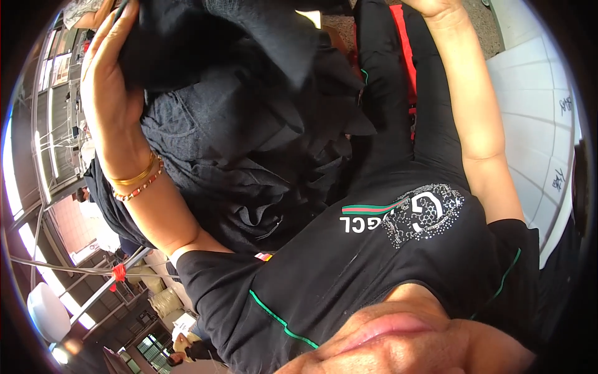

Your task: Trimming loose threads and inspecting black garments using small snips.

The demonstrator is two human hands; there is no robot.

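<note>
A heap of dark grey and black garments [249, 124] fills the upper middle of the head view, bunched against my black shirt [349, 274]. My left hand [109, 75], with a gold bangle and a bead bracelet on the wrist, grips a fold of the black cloth at the upper left. My right forearm runs up the right side. Only the heel of my right hand [436, 6] shows at the top edge, beside the cloth; its fingers are cut off by the frame.
A white ribbed surface [536, 112] curves along the right. A red strip [402, 43] shows behind the garments. At the left are windows, metal bars and stuffed sacks [165, 302]. Another person [187, 349] is at the lower left.
</note>
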